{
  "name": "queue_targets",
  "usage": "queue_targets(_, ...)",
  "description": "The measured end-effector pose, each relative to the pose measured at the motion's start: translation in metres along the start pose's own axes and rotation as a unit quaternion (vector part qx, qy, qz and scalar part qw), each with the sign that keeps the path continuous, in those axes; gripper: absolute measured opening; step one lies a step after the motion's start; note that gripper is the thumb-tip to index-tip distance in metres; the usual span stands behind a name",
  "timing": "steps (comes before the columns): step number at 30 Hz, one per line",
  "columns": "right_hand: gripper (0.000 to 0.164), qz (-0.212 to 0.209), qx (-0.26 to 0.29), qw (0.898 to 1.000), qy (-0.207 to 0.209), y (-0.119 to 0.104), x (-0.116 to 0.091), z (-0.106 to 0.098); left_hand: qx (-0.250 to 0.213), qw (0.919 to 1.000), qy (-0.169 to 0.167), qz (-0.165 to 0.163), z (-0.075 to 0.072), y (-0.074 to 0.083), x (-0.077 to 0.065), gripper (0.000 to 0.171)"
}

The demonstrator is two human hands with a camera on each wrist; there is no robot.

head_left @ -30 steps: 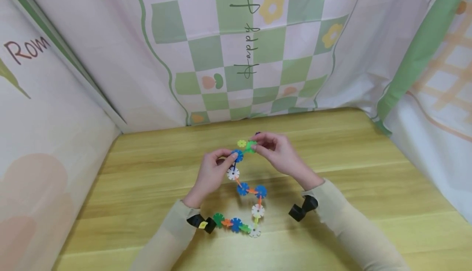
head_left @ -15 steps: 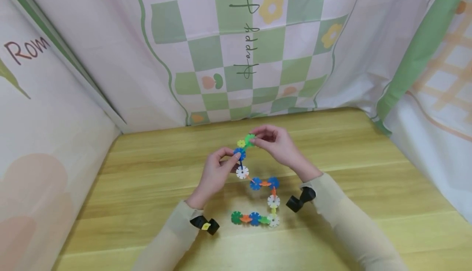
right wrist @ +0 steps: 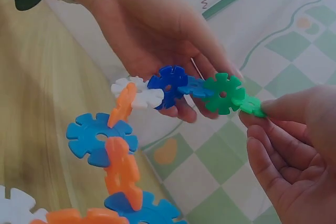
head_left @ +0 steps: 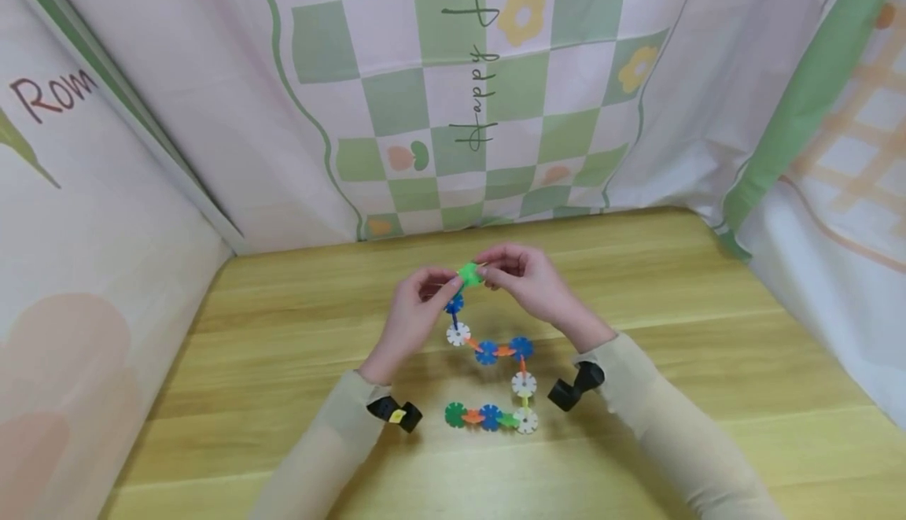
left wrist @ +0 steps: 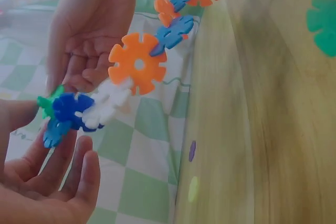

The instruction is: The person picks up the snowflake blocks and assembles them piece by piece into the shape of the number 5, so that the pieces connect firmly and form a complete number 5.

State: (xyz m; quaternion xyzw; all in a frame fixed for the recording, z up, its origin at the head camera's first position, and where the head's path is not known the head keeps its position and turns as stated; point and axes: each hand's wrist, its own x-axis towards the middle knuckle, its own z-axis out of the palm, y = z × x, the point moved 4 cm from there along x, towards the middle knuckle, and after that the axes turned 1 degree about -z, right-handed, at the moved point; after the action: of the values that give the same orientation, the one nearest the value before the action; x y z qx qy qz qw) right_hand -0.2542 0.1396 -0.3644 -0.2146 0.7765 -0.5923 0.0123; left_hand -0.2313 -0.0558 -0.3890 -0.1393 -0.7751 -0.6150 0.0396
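A zigzag chain of slotted plastic snowflake discs runs down from both hands in the head view, with white [head_left: 524, 384], blue [head_left: 521, 348] and orange pieces linked edge to edge. Its far end has a dark green disc [head_left: 456, 414]. My left hand [head_left: 414, 311] pinches the upper end at a green disc [right wrist: 223, 94], beside a blue disc [right wrist: 168, 86]. Between thumb and forefinger, my right hand [head_left: 532, 287] pinches the light green end disc [right wrist: 253, 107], which is slotted against the green one.
A loose purple disc [left wrist: 192, 150] and a yellow disc [left wrist: 193, 188] lie on the wooden table [head_left: 694, 331] beyond the hands. Printed curtains [head_left: 453, 95] hang at the table's back and sides. Black wrist cameras [head_left: 576, 386] sit on both sleeves.
The lower chain has swung right and a little away. My left fingers have shifted from the blue disc up to the green one, closer to my right hand. The loose yellow disc is now hidden.
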Motion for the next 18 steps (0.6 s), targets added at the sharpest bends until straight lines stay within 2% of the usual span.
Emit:
queue_targets(7,0.020,0.005,0.010,1.000,-0.007,0.000,0.000,0.004,-0.009,1.0000,0.003,0.002,0.004,-0.003,0.005,0.020)
queue_targets(11,0.022,-0.003,0.022,1.000,-0.011,0.003,0.004,-0.001,-0.020,0.9998,-0.002,0.004,0.004,-0.004,0.005,0.019)
queue_targets(15,0.028,0.004,0.023,1.000,0.010,0.015,0.020,-0.016,-0.042,0.9991,-0.001,-0.002,0.001,-0.006,0.004,0.019)
queue_targets(18,0.034,0.035,-0.021,0.999,0.017,0.032,0.036,-0.024,-0.058,0.9983,0.003,-0.001,-0.002,-0.008,0.003,0.018)
